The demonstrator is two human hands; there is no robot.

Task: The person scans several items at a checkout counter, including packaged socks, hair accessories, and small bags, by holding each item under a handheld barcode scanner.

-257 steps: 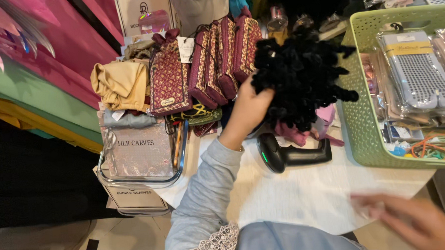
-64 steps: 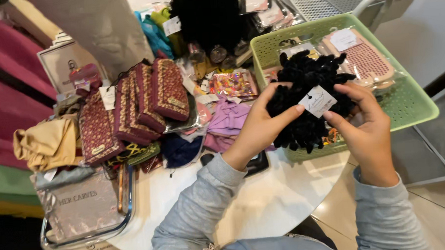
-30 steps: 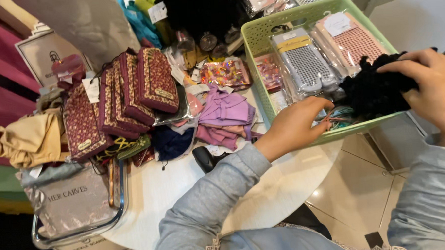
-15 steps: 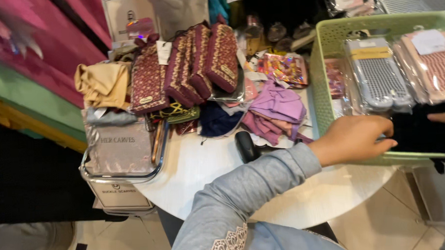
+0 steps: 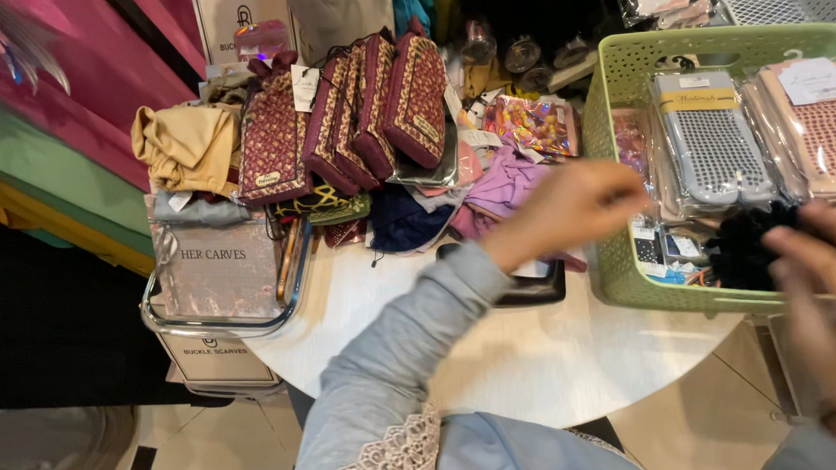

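We see our left hand (image 5: 570, 206) blurred, raised over the near left corner of the green basket (image 5: 623, 274). Its fingers look loosely curled and hold nothing that we can make out. Half a second ago this hand lay lower, against the basket's near rim; it has since lifted and drawn back toward the purple cloth (image 5: 509, 181) just behind it.

Our right hand (image 5: 823, 295) is large and blurred at the right edge of the view. The fingers are spread, and their tips touch the black frilly bundle (image 5: 747, 242), but we cannot tell whether they grip it. The bundle sits inside the basket at its near side, just ahead of this hand and to the right of the left hand. A second ago the right hand held the bundle up above the basket; now it is down among the packets.

Beyond the right hand lie the grey sock packet (image 5: 711, 141) and the pink sock packet (image 5: 826, 128), flat in the basket. Under our left forearm a black tray (image 5: 531, 291) rests on the white table (image 5: 534, 361). Well to the left of the left hand stand the maroon pouches (image 5: 358, 117).
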